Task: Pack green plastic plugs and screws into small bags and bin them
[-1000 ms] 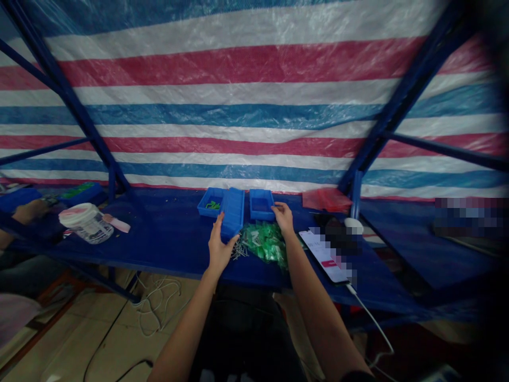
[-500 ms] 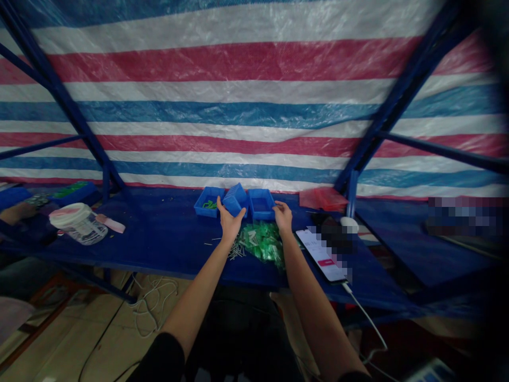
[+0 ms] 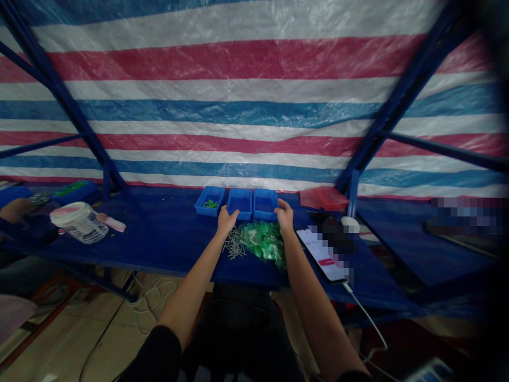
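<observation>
Three small blue plastic bins stand in a row on the blue table. My left hand [image 3: 227, 218] holds the near left corner of the middle bin [image 3: 239, 214], thumb along its front. My right hand [image 3: 284, 215] grips the right bin [image 3: 265, 215] at its right side. Both of these bins are upright and show bare insides. Inside the left bin [image 3: 207, 211] lie a few green pieces [image 3: 210, 203]. Just in front of the bins are a pile of screws [image 3: 234, 245] and a heap of green plastic packets [image 3: 263, 241], between my forearms.
A phone [image 3: 321, 254] with a white cable lies at the right, near a red plastic sheet [image 3: 324, 198]. A white tub [image 3: 79, 223] stands at the left, and another person's hand [image 3: 16, 211] is beyond it. Blue frame posts [image 3: 352, 185] rise at both sides.
The middle bin was tilted in my left hand and now sits flat between the other two. The right bin has shifted slightly right, with my right hand at its side.
</observation>
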The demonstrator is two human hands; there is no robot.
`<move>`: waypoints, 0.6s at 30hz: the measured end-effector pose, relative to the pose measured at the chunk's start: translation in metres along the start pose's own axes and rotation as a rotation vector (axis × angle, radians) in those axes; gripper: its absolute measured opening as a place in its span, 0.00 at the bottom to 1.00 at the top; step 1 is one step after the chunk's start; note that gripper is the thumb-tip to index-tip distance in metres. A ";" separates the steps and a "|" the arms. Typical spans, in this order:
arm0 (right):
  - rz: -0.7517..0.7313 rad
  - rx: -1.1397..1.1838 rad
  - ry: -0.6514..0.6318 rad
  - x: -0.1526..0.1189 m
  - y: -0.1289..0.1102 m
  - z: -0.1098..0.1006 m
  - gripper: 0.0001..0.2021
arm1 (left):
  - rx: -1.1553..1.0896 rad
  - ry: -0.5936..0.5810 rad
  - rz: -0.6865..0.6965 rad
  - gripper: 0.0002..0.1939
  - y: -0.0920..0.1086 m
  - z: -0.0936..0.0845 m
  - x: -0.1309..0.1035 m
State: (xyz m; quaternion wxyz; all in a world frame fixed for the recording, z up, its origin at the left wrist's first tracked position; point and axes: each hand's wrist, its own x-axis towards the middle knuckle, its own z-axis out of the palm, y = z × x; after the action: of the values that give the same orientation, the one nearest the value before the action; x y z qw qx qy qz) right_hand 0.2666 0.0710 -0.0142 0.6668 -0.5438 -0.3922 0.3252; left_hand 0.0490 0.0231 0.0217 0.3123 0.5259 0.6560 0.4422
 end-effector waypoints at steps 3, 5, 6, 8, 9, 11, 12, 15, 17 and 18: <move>-0.018 0.038 -0.049 -0.002 -0.002 0.000 0.22 | -0.014 -0.039 -0.052 0.35 0.000 -0.004 -0.001; -0.026 0.028 -0.050 -0.004 -0.003 -0.001 0.21 | -0.022 -0.040 -0.052 0.36 -0.002 -0.006 -0.002; -0.029 0.015 -0.042 -0.004 -0.004 -0.001 0.20 | -0.024 -0.038 -0.050 0.35 -0.003 -0.007 -0.002; -0.035 -0.010 -0.028 -0.006 -0.005 -0.001 0.18 | -0.020 -0.035 -0.048 0.34 -0.005 -0.008 -0.003; -0.038 -0.018 -0.026 -0.006 -0.006 -0.001 0.17 | -0.016 -0.037 -0.045 0.34 -0.006 -0.009 -0.003; -0.032 -0.021 -0.031 -0.008 -0.009 0.000 0.15 | -0.005 -0.050 -0.032 0.35 -0.007 -0.010 -0.003; -0.023 -0.015 -0.037 -0.008 -0.010 0.000 0.15 | 0.007 -0.054 -0.018 0.35 -0.007 -0.011 -0.004; 0.002 0.012 -0.044 -0.010 -0.014 0.000 0.14 | 0.077 -0.023 0.060 0.35 0.000 -0.015 -0.010; 0.000 0.016 -0.043 -0.011 -0.015 0.000 0.13 | 0.127 0.009 0.138 0.33 0.008 -0.022 -0.016; -0.006 0.013 -0.041 -0.011 -0.015 0.000 0.12 | 0.146 0.014 0.182 0.31 0.012 -0.026 -0.019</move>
State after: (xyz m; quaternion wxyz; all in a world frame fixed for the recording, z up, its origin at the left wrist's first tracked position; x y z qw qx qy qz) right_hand 0.2613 0.0586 -0.0009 0.6633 -0.5315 -0.4051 0.3369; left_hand 0.0359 -0.0013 0.0427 0.2271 0.6016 0.6383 0.4232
